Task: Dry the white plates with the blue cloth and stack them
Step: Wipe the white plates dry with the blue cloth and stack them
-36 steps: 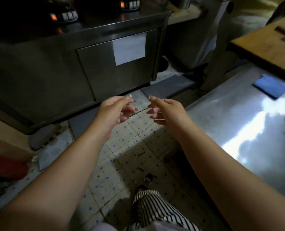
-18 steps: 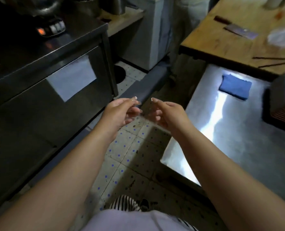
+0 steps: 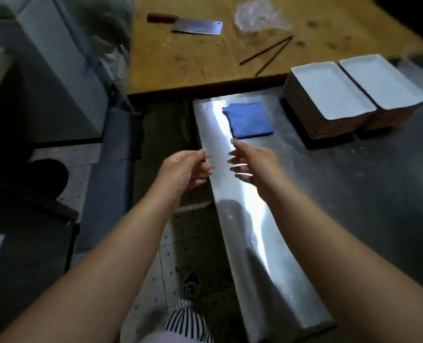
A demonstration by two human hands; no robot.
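Note:
A folded blue cloth point(image 3: 249, 119) lies on the steel table point(image 3: 341, 194) near its far left corner. Two stacks of white rectangular plates stand side by side at the table's back right: the nearer stack point(image 3: 329, 92) and the farther stack point(image 3: 381, 79). My left hand point(image 3: 184, 169) hovers over the table's left edge, fingers loosely curled, holding nothing. My right hand point(image 3: 251, 160) is held above the table just short of the cloth, fingers spread and empty.
Behind the steel table is a wooden board point(image 3: 230, 50) with a cleaver point(image 3: 195, 26), two dark chopsticks point(image 3: 267, 53) and a crumpled clear bag point(image 3: 257, 14). A tiled floor gap point(image 3: 175, 243) and grey cabinets point(image 3: 57, 58) lie to the left.
The view has swung right from the dark steel cabinet to the steel table. The plate stacks have come into view, and both empty hands now reach over the table toward the cloth.

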